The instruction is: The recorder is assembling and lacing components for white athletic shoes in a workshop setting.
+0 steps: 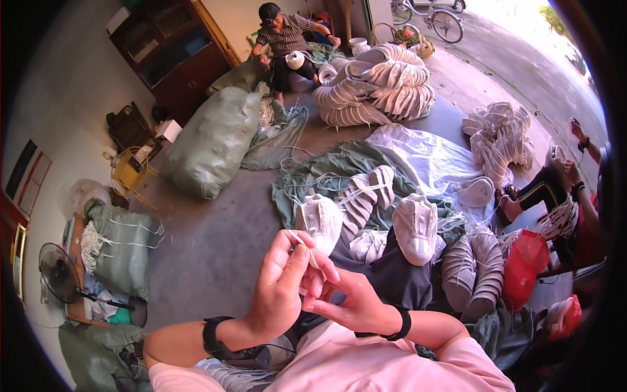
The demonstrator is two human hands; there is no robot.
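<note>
Both hands are raised close together in front of my chest. A thin white shoelace (311, 256) runs across the fingers of my left hand (274, 291), which is closed in a pinch on it. My right hand (356, 305) meets it with bent fingers, at the lower stretch of the lace; the exact grip there is partly hidden. Just beyond the hands, over my lap, one white shoe (320, 222) sits with its toe toward me. Another white shoe (417, 228) stands to the right. Between them lies a row of nested shoes (358, 204).
Shoe piles (375, 85) stand at the back, with another stack (499, 140) at right. Big stuffed sacks (212, 140) and a fan (59, 273) are on the left. A seated person (290, 39) works at the back; another person's arm (588, 189) shows at right, near a red bag (526, 268).
</note>
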